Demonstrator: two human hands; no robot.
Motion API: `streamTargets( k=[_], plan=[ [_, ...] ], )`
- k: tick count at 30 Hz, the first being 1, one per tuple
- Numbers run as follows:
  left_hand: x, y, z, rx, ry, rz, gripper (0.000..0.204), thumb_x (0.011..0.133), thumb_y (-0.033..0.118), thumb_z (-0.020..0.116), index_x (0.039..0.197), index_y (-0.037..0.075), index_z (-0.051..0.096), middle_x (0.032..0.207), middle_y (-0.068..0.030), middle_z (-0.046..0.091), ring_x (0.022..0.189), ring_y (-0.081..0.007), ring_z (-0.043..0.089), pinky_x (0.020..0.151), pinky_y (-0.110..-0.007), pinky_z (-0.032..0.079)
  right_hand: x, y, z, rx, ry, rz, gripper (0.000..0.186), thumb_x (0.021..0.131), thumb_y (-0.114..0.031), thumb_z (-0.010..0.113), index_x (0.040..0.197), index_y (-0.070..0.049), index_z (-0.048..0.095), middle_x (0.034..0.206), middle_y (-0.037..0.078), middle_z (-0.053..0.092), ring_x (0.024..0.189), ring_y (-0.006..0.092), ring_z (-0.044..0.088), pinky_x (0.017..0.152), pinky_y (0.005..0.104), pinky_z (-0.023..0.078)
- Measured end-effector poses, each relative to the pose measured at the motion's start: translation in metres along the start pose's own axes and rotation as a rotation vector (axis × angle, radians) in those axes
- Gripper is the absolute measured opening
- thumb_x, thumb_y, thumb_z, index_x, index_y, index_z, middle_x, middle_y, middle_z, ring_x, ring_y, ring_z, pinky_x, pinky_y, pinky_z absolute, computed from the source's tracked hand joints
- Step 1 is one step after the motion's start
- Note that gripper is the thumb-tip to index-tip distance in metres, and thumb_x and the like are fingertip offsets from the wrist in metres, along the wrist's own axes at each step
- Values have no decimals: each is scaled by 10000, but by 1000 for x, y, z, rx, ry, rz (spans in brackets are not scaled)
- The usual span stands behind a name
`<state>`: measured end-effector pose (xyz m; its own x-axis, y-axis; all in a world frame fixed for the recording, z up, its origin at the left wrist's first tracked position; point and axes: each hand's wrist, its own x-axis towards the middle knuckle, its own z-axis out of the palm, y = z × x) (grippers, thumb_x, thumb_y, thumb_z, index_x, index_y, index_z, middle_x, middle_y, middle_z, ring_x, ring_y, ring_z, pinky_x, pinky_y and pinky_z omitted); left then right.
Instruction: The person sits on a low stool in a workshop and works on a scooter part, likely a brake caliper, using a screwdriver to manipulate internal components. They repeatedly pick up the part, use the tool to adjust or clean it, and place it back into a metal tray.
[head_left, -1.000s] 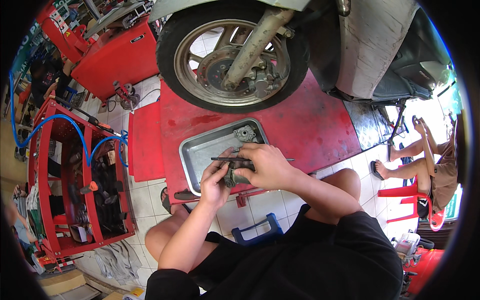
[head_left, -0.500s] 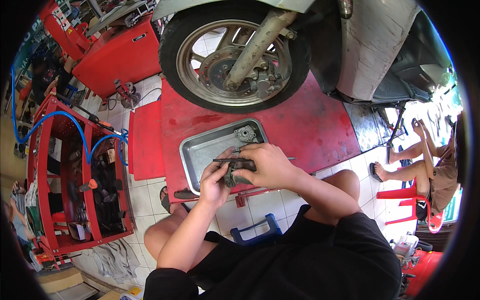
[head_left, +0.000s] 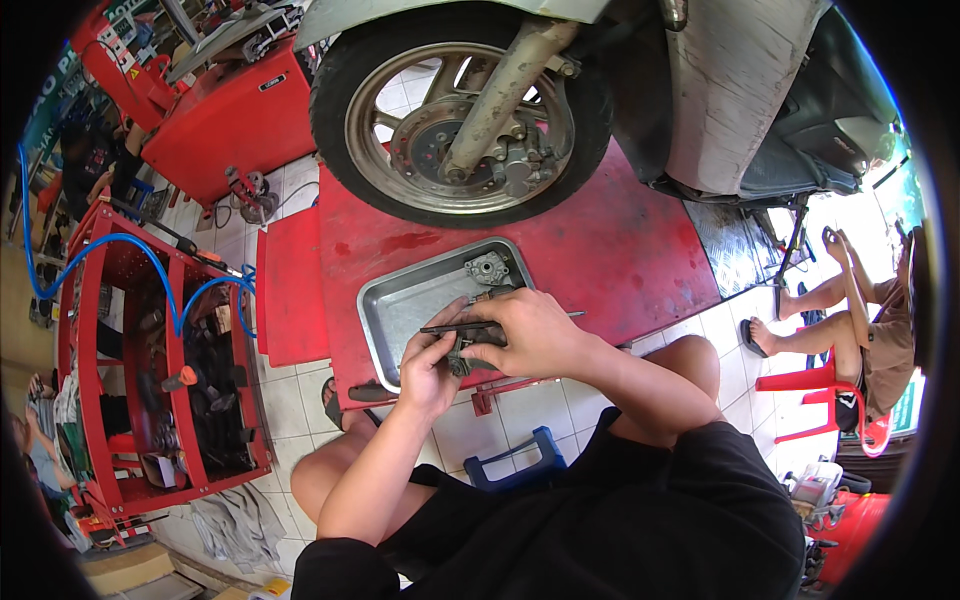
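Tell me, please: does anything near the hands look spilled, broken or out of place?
Nothing stands out. Both hands, left hand and right hand, hold a small dark metal part over the metal tray. The tray sits flat on the red lift platform, with another small part inside. No spill shows.

A raised red metal platform (head_left: 620, 240) is seen at the centre of the scene, set over a floor of pale square tiles (head_left: 300, 185). On its far part the spoked front wheel of a grey scooter (head_left: 460, 110) is stood upright. On its near left part a shallow rectangular steel tray (head_left: 400, 300) is laid — a small grey metal part (head_left: 488, 268) is held in its far right corner. A dark chequered ramp plate (head_left: 735, 250) is joined at the right edge.
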<state>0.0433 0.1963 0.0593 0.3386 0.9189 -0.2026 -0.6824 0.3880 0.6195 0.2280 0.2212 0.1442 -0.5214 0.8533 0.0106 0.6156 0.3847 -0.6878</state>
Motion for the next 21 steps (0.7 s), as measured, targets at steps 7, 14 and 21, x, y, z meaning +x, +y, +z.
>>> streamTargets(
  k=[7, 14, 21],
  plan=[
    [-1, -4, -2, -7, -26, -25, 573, 926, 51, 509, 1463, -96, 376, 1326, -215, 567, 1235, -304, 566, 1069, -398, 445, 1, -1, -7, -60, -35, 4, 271, 824, -285, 742, 984, -68, 755, 747, 155, 701, 746, 363, 692, 698, 440, 549],
    [2, 1, -13, -314, -105, -178, 502, 932, 127, 535, 1406, -27, 472, 1256, -120, 580, 1215, -292, 562, 1042, -490, 451, 4, 1, -31, 178, 414, -107, 150, 887, -81, 686, 952, 54, 681, 818, 200, 642, 719, 378, 627, 627, 420, 489],
    [2, -2, -14, -401, -23, -251, 221, 939, 187, 544, 1108, 61, 610, 1227, -84, 594, 1226, -300, 552, 1039, -625, 389, -10, -17, -53, 70, 438, -214, 132, 878, -44, 695, 962, 57, 695, 831, 186, 679, 725, 339, 676, 637, 380, 524]
  ],
)
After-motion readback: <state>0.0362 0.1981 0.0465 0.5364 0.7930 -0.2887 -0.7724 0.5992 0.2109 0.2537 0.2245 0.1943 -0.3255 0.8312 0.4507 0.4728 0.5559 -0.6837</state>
